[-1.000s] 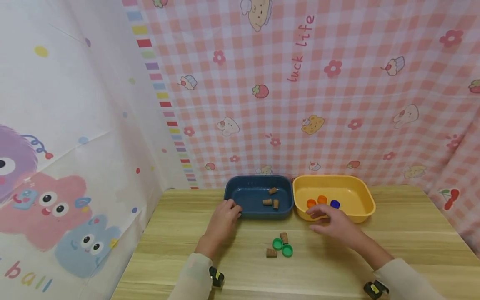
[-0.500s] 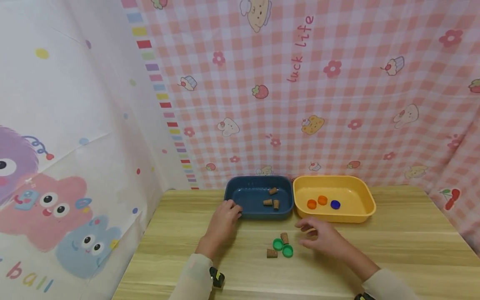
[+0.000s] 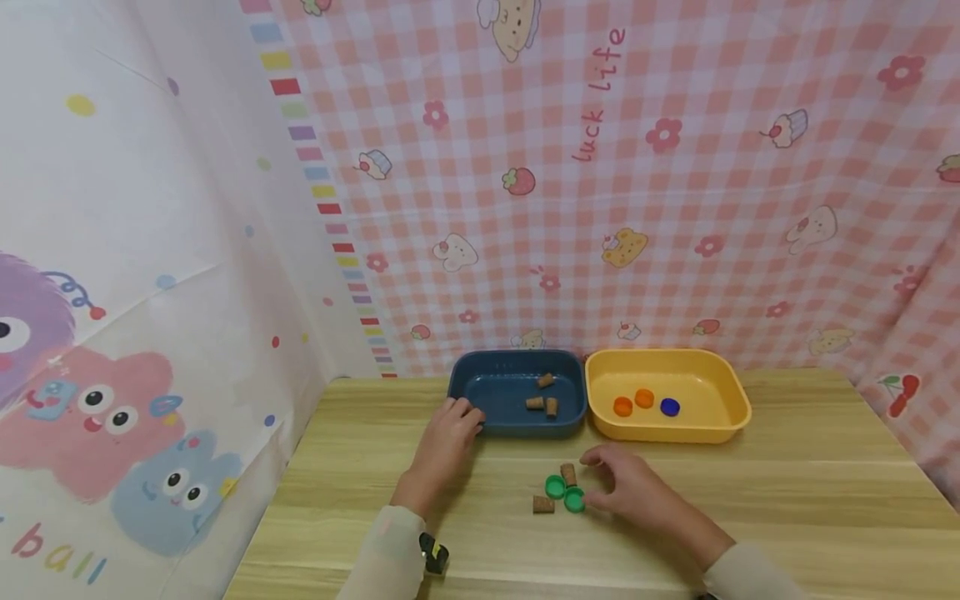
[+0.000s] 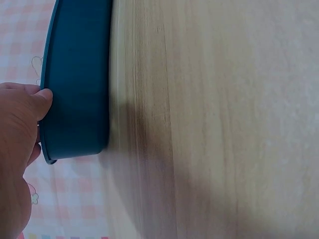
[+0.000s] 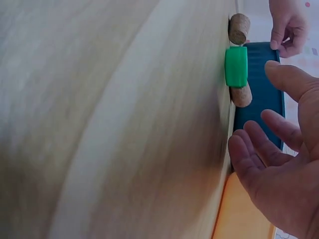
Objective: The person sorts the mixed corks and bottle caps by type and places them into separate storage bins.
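At the near left corner of the dark blue tray (image 3: pixel 517 429), my left hand (image 3: pixel 448 437) pinches the rim; the left wrist view shows the thumb (image 4: pixel 46 97) on the outer wall. My right hand (image 3: pixel 633 487) hovers over the table, fingers spread and holding nothing. Just left of its fingertips lie two green bottle caps, one nearer me (image 3: pixel 574 500) and one farther left (image 3: pixel 555 487). One cork (image 3: pixel 568 474) touches or nearly touches the caps, and another cork (image 3: pixel 543 505) lies to their left. Inside the blue tray are three corks (image 3: pixel 535 404).
A yellow tray (image 3: pixel 720 429) stands right beside the blue one. It holds two orange caps (image 3: pixel 622 407) and a blue cap (image 3: pixel 670 407). Behind both trays hangs a pink checked cloth (image 3: pixel 480 208) at the table's (image 3: pixel 810 475) far edge.
My right hand has moved left and toward me, from the yellow tray's front rim to beside the green caps. My left hand stays on the blue tray's rim.
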{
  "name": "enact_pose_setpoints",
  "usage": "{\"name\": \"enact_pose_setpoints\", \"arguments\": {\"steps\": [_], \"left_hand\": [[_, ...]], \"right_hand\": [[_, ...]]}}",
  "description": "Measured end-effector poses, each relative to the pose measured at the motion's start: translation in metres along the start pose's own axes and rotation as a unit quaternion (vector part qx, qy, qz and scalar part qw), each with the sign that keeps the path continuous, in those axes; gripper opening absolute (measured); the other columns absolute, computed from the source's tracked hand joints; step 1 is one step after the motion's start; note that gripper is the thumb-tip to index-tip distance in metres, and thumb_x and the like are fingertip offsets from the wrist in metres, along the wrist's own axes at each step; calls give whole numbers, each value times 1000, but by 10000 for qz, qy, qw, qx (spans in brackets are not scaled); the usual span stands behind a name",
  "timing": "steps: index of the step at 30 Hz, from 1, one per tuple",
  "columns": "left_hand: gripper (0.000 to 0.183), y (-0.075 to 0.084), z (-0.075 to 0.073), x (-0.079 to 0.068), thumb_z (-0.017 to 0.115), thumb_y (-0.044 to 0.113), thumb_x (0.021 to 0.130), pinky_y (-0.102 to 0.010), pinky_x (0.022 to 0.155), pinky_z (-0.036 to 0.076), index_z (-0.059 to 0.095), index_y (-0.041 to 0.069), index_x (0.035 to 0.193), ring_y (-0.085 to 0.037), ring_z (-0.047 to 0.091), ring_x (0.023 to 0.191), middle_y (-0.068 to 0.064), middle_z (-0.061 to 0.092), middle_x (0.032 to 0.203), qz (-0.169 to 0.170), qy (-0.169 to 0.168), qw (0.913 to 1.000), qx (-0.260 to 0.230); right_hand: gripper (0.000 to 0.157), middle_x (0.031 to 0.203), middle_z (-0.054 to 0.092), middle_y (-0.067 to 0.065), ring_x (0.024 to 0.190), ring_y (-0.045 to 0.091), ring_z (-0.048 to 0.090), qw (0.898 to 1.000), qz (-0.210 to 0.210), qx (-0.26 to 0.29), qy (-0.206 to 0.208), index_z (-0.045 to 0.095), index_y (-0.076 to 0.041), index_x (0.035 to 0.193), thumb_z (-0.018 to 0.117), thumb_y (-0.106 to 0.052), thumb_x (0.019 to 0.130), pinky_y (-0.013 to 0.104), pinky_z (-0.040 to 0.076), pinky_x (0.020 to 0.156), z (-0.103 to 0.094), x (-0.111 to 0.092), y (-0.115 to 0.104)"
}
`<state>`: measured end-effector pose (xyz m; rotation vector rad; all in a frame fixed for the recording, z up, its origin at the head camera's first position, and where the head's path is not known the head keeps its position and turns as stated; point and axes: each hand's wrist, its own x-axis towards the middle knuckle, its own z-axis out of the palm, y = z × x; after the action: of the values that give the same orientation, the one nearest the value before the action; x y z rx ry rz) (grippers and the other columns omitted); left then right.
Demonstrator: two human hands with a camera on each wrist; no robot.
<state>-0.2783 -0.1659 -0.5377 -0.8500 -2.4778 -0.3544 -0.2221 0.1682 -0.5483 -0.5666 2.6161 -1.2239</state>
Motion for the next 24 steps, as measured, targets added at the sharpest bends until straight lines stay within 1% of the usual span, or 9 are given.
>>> {"name": "enact_pose_setpoints", "arguments": {"steps": [1, 5, 9, 13, 15, 20, 24], "left_hand": [[7, 0, 0, 0, 70, 10, 98, -35, 78, 49, 75, 9, 102, -22, 54, 84, -4, 64, 95, 15, 25, 10000, 14], [6, 0, 0, -1, 71, 10, 97, -35, 77, 49, 76, 10, 101, -22, 54, 83, -4, 64, 94, 57, 139, 9999, 67], [5, -1, 3, -1, 73, 9, 95, -34, 77, 49, 76, 10, 99, -22, 55, 83, -4, 64, 93, 92, 271, 9995, 106], [6, -3, 6, -2, 77, 8, 91, -34, 74, 49, 75, 11, 96, -22, 54, 81, -4, 63, 90, 154, 492, 9985, 198], [7, -3, 7, -3, 78, 7, 90, -33, 73, 48, 75, 12, 95, -21, 54, 80, -4, 62, 89, 171, 550, 9981, 216], [7, -2, 6, -2, 78, 6, 91, -33, 71, 48, 75, 12, 95, -22, 53, 78, -4, 62, 88, 200, 582, 9980, 165], [7, -1, 5, -1, 78, 6, 91, -33, 71, 48, 75, 11, 95, -22, 53, 79, -4, 62, 88, 183, 572, 9980, 187]], "right_hand": [[49, 120, 64, 6, 105, 19, 58, 10000, 41, -37, -2, 65, -7, 122, 87, -26, 83, 35, 54, 91, 1, 1, 0], [51, 116, 62, 6, 103, 19, 58, 9998, 164, -110, 8, 66, -6, 119, 90, -28, 80, 41, 53, 93, 7, 1, -5], [49, 112, 61, 2, 101, 16, 56, 9990, 290, -334, 50, 67, -9, 116, 91, -31, 79, 42, 53, 94, 13, 1, -9], [44, 110, 62, 0, 101, 16, 56, 9973, 193, -683, 199, 68, -12, 109, 91, -31, 77, 44, 52, 95, 19, 1, -11], [42, 109, 62, 0, 103, 18, 56, 9965, 193, -775, 264, 68, -12, 106, 91, -31, 77, 45, 51, 96, 21, 1, -12], [41, 107, 63, -1, 104, 19, 57, 9944, 390, -932, 294, 70, -15, 103, 93, -32, 74, 47, 50, 98, 26, 0, -15], [40, 103, 62, -2, 102, 19, 56, 9929, 396, -1072, 324, 69, -15, 100, 94, -31, 72, 46, 51, 96, 29, 0, -17]]}}
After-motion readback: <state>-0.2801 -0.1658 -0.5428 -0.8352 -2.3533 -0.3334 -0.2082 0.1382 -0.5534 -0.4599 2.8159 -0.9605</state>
